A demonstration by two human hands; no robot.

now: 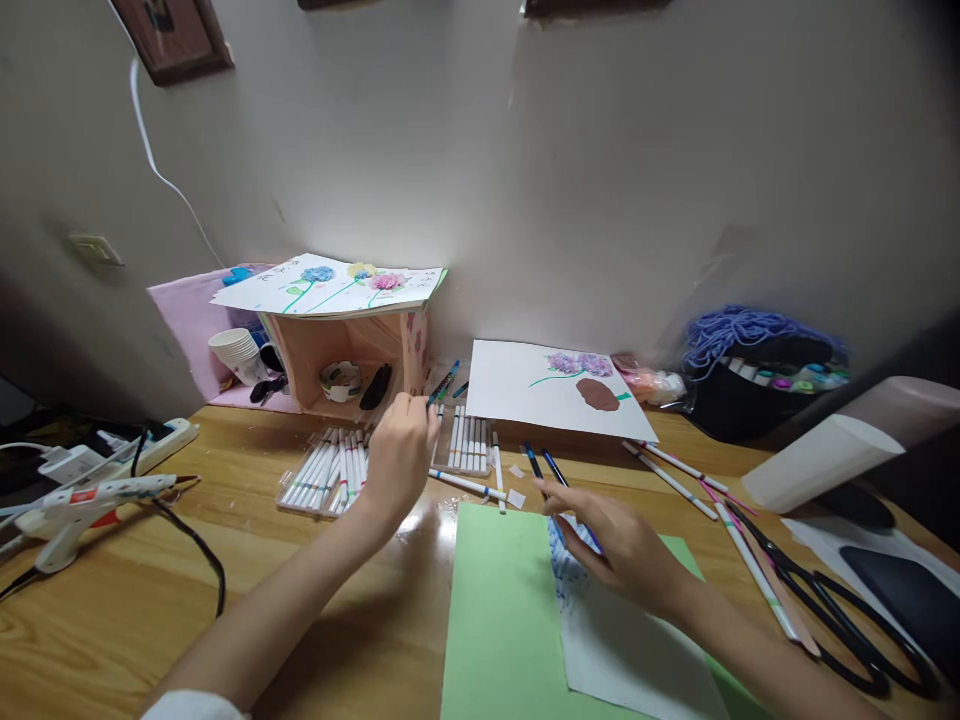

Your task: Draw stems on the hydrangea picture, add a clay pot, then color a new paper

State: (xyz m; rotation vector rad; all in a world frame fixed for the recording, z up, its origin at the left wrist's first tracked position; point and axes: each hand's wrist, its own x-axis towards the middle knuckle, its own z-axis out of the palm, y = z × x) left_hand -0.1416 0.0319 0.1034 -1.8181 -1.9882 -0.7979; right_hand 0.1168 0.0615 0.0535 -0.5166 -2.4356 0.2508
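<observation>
My left hand [401, 455] is closed above the marker trays, its fingertips by the lower end of a blue-green pen [447, 379]; whatever it may pinch is hidden. Over the top of a white sheet with blue strokes [630, 640], my right hand [619, 545] hovers, thumb and forefinger apart. Two dark blue pens [532, 459] [553, 466] run beneath its fingers. Under the white sheet lies green paper [499, 610]. White markers fill a clear tray [322, 475] left of my left hand and another tray [470, 440] to its right.
Flower drawings rest on a peach box [341, 340] and against the wall [517, 390]. A glue gun [97, 500] and power strip [169, 440] are left. Right are large black scissors [832, 610], loose markers [675, 480], a white roll [825, 462] and a black bag [739, 405].
</observation>
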